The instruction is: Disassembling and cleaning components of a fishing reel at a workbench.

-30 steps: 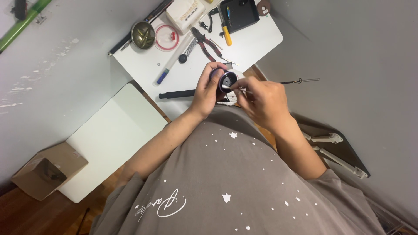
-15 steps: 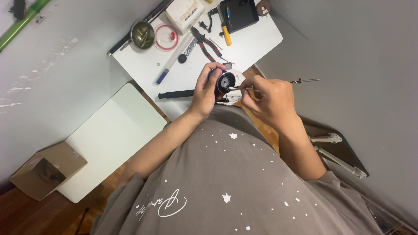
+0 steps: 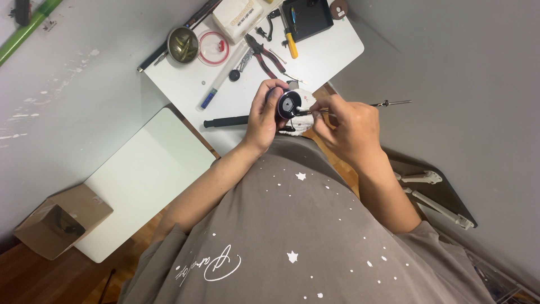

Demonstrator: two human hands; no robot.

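Note:
My left hand (image 3: 264, 115) grips a small round black part (image 3: 289, 104) with a pale centre, held up over the near edge of the white table (image 3: 326, 53). My right hand (image 3: 343, 126) pinches a thin metal tool (image 3: 388, 104) whose tip touches the part's face; the tool's long shaft sticks out to the right. A white object lies partly hidden under both hands.
On the table lie red-handled pliers (image 3: 262, 55), a yellow-handled tool (image 3: 290, 40), a black tray (image 3: 308, 17), a metal bowl (image 3: 183, 44), a red ring (image 3: 214, 47), a blue-capped pen (image 3: 216, 90) and a black rod (image 3: 226, 121). A cardboard box (image 3: 59, 220) sits at lower left beside a white board (image 3: 140, 180).
The round part has turned slightly in my left hand and my right hand has shifted a little with the tool against it. Nothing else moved.

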